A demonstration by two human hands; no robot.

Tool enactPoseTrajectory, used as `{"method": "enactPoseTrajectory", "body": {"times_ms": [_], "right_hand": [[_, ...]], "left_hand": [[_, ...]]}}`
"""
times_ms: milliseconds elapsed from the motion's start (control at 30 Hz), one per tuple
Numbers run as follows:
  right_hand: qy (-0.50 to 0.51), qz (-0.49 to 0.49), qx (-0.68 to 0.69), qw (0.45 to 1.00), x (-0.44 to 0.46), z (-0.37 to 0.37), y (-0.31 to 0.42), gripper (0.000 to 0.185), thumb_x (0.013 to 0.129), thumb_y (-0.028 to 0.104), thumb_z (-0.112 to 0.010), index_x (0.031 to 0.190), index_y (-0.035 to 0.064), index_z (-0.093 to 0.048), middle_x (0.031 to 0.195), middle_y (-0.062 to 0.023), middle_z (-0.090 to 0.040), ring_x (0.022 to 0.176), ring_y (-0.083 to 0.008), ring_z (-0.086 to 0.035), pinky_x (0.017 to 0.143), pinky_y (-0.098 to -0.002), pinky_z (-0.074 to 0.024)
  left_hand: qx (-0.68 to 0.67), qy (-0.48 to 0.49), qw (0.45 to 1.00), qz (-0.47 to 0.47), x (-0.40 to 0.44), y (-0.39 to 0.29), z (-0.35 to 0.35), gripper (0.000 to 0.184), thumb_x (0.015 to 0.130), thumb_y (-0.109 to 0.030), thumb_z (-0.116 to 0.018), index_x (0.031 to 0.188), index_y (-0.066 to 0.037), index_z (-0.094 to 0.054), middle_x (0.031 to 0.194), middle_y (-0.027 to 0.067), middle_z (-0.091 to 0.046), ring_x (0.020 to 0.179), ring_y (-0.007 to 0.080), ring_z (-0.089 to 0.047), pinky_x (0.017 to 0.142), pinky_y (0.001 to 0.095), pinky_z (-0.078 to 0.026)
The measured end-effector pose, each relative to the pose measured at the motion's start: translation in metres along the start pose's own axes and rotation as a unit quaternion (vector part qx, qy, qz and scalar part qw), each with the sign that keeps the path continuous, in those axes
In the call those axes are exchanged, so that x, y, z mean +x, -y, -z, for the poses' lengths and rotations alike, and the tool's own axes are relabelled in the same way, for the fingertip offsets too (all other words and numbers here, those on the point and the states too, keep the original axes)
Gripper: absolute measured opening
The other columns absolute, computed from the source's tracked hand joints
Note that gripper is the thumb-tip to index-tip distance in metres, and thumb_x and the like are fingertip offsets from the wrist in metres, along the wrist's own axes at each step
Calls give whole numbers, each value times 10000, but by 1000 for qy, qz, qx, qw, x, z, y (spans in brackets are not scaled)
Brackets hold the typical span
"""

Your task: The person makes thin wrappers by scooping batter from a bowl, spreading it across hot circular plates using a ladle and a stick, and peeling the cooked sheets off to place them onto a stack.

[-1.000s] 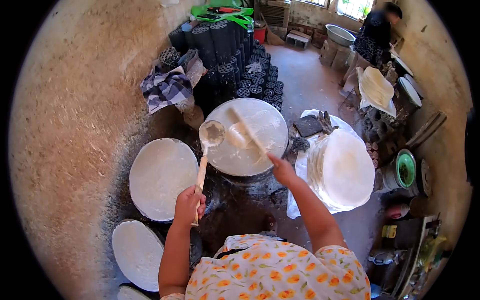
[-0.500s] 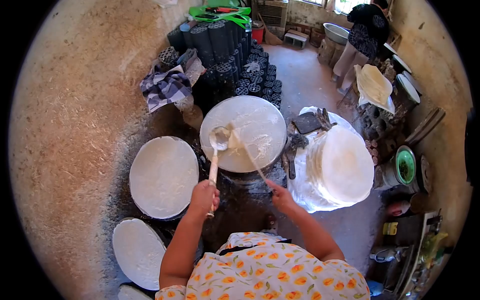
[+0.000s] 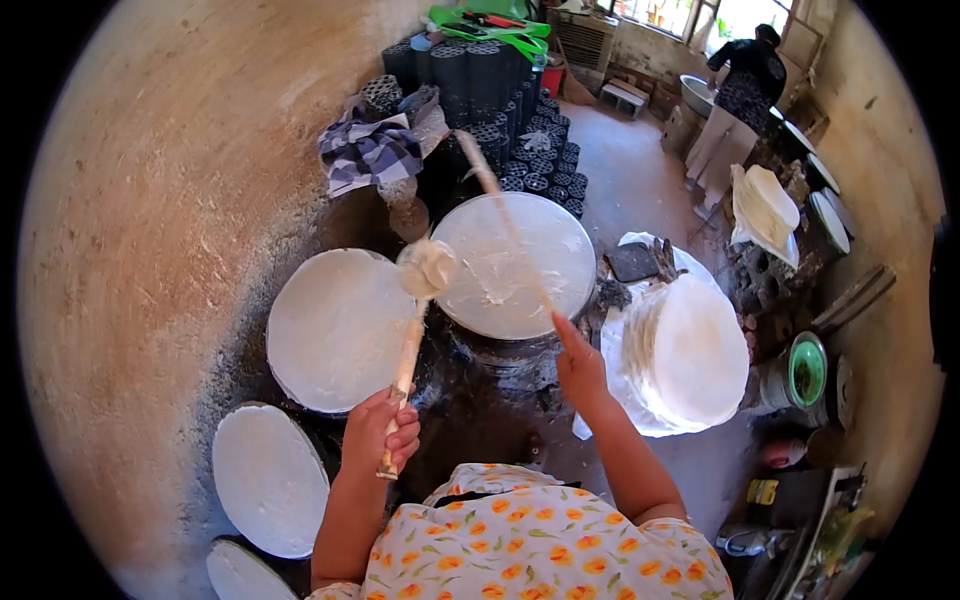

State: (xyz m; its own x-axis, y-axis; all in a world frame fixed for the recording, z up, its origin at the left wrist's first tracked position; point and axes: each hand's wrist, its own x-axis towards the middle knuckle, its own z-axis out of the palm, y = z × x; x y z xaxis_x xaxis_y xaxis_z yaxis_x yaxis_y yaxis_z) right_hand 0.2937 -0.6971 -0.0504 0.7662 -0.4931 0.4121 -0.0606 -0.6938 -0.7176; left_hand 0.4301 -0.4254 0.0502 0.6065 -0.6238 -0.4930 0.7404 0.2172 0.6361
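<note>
My left hand (image 3: 382, 430) is wrapped round the wooden handle of a ladle (image 3: 428, 268), whose bowl holds something pale and hangs between two round white surfaces. My right hand (image 3: 580, 365) grips a long thin wooden stick (image 3: 507, 215), slanting up and left over the central round surface (image 3: 520, 265). That surface bears a whitish, uneven layer. On the left lies another white round surface (image 3: 340, 330). To the right of my right hand stands a stack of pale round sheets (image 3: 700, 350) on white plastic.
Black perforated cylinders (image 3: 465, 85) are piled behind the central surface, beside a checked cloth (image 3: 370, 155). A person (image 3: 745, 90) bends over a metal basin at the back right. More white rounds (image 3: 270, 480) stand lower left; a green bowl (image 3: 807, 370) is at right.
The ladle has lifted off the central surface and moved left. The stick has swung up, its far end now beyond the surface. The other person has turned to the basin, and the view has shifted.
</note>
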Motion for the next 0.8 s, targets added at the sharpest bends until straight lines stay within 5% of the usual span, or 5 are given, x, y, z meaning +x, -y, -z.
{"method": "enactPoseTrajectory", "body": {"times_ms": [300, 467, 533, 600, 800], "right_hand": [[322, -297, -137, 888, -50, -16, -6, 628, 808, -55, -436, 1347, 266, -450, 1069, -244, -617, 971, -391, -609, 830, -405, -490], [77, -323, -4, 943, -81, -10, -57, 591, 828, -35, -463, 1325, 285, -476, 1138, -180, -608, 888, -397, -628, 790, -433, -510], [89, -394, 63, 913, -103, -25, -72, 551, 879, 60, -479, 1365, 316, -434, 592, -63, -460, 521, -184, -473, 503, -363, -432], [56, -213, 71, 973, -128, -58, -76, 581, 856, 34, -488, 1363, 314, -438, 574, -70, -432, 519, -208, -464, 523, -411, -442], [108, -262, 9, 959, -67, -24, -57, 604, 837, -41, -444, 1341, 292, -466, 888, -240, -630, 770, -333, -653, 678, -406, -497]], "left_hand": [[-53, 59, 996, 47, -11, -8, 15, 345, 875, -82, -443, 1186, 67, -438, 666, 36, -426, 382, 58, -351, 298, 204, -335], [-79, 55, 994, 56, -4, -6, 24, 346, 877, -86, -443, 1188, 67, -436, 671, 37, -432, 386, 66, -362, 299, 214, -342], [-96, 59, 992, 60, -4, -5, 25, 349, 880, -87, -443, 1191, 73, -433, 679, 39, -437, 391, 66, -368, 299, 218, -346], [-96, 59, 992, 55, -2, -5, 28, 351, 883, -89, -445, 1193, 76, -431, 682, 40, -439, 392, 66, -370, 300, 219, -347], [-99, 55, 993, 31, -5, -14, 33, 308, 903, -84, -421, 1169, 71, -438, 682, 57, -438, 393, 65, -356, 310, 215, -346]]}}
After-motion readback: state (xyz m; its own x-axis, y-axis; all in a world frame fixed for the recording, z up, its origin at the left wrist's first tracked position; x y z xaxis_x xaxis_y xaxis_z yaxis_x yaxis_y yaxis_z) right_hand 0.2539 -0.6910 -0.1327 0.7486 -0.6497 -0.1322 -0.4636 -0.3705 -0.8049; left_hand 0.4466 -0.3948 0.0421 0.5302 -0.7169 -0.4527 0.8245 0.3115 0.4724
